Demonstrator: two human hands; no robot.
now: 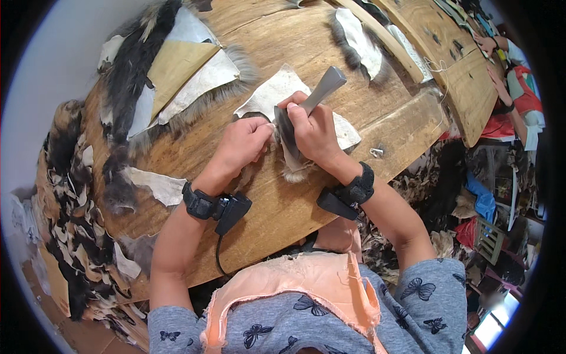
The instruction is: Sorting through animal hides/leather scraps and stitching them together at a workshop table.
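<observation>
Both my hands are at a piece of fur pelt (271, 89), white skin side up, in the middle of the wooden table. My right hand (318, 131) is closed round a broad-bladed grey metal knife (328, 86); its flared handle end points up and away to the right. The dark blade comes down onto the pelt between my hands. My left hand (244, 141) is closed, pinching the pelt's edge just left of the blade. Dark fur shows beside its fingers. Where the blade's edge meets the skin is hidden.
Fur pieces with a tan pattern sheet (177, 71) lie at the far left. Another pelt piece (361, 44) lies at the far right, near a wooden strip (389, 41). A small metal object (376, 153) sits near the right edge. Scraps (76, 236) heap at left; another person's hand (486, 43) shows far right.
</observation>
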